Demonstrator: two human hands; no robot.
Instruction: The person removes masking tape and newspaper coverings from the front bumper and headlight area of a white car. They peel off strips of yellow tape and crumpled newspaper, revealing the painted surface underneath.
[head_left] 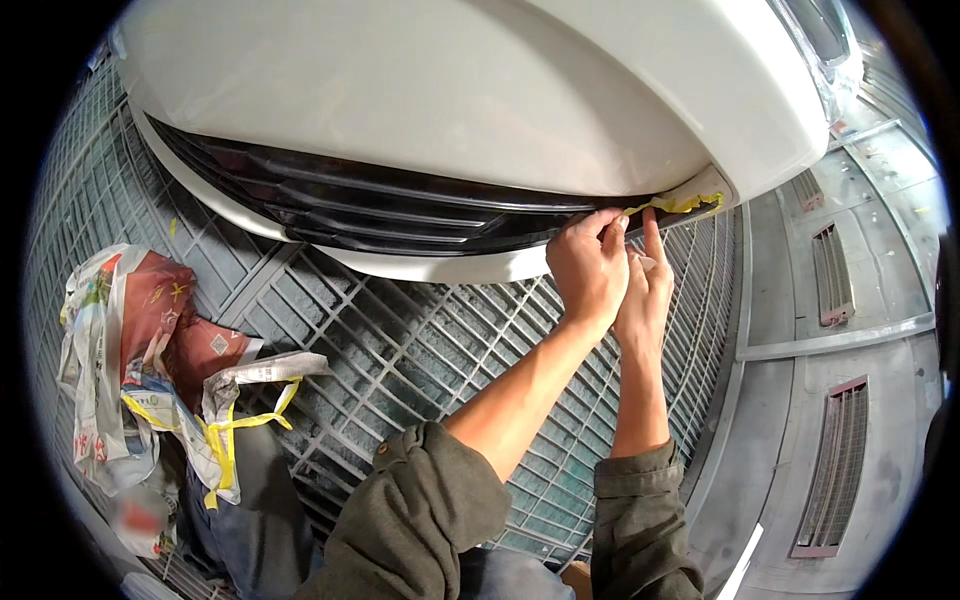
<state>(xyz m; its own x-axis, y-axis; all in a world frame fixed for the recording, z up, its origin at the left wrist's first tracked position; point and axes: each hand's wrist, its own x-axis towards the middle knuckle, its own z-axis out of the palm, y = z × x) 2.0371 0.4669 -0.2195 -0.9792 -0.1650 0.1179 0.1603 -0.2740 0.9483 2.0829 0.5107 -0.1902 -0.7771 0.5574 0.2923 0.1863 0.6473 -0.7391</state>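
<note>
A white car bumper [430,90] with a black lower grille [400,205] fills the upper part of the head view. Yellow masking tape [690,204] runs along the grille's right end, its edge ragged. My left hand [588,268] is closed in a pinch at the tape's left end, thumb and index finger together. Close beside it, my right hand [645,292] has its index finger stretched up to the bumper's lower edge by the tape. Its other fingers are loosely curled, with nothing visible in them.
Metal floor grating [400,340] lies under the bumper. Crumpled printed plastic sheeting [110,350] with yellow tape strips [228,440] sits at left, partly over a dark trouser leg [265,500]. Grey panels [775,440] with slotted vents [835,465] stand at right.
</note>
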